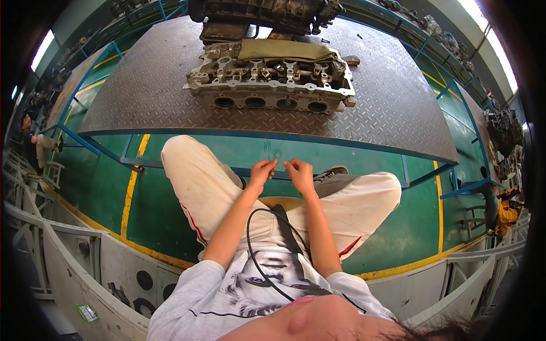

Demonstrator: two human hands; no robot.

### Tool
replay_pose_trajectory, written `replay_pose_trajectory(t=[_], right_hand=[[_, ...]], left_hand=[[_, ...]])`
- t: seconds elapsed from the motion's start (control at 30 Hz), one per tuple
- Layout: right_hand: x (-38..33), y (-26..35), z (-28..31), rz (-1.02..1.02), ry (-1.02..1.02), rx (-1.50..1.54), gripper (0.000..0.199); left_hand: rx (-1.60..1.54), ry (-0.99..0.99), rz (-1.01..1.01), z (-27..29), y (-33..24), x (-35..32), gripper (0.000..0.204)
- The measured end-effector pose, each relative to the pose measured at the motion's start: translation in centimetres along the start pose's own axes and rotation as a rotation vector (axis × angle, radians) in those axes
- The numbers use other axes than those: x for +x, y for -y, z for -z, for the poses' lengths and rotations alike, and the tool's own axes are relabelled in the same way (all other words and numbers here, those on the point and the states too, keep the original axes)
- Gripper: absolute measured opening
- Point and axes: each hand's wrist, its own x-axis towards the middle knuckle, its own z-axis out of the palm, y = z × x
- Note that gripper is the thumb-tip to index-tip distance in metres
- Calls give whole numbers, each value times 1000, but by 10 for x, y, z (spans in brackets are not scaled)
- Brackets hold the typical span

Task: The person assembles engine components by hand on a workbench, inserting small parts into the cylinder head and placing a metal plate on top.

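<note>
Person seated, left hand (263,170) and right hand (298,171) close together over lap, fingers curled, pinching something too small to tell. Cylinder head (272,85) on checker-plate platform (142,96) ahead, well apart, untouched; work there looks not begun.

1. I see open green floor (267,150) mid-frame, between my hands and the desk (142,91).
2. The cylinder head (270,79) blocks the desk's upper centre; bare plate lies either side.
3. My knees flank the lower centre.
</note>
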Motion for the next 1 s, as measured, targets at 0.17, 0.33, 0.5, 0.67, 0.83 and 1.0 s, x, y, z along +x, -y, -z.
replay_pose_trajectory(t=[0.17, 0.33, 0.5, 0.67, 0.83, 1.0], right_hand=[[1, -11, -5, 56, -31, 55, 21], [0, -6, -4, 39, -1, 85, 16], [3, -10, -4, 14, -26, 104, 17], [1, -6, -3, 26, -39, 123, 18], [1, -3, -3, 33, -27, 133, 18], [3, -6, -3, 40, -23, 159, 19]], left_hand=[[-42, -61, 30, 1, 1, 2, 30], [-77, -12, 45, 6, 7, 5, 31], [-93, 2, 27, 0, 5, 3, 31], [-115, 40, 36, 0, 0, 2, 31], [-133, 79, 28, 0, -1, 3, 32], [-127, 84, 23, -1, -2, 2, 33]])
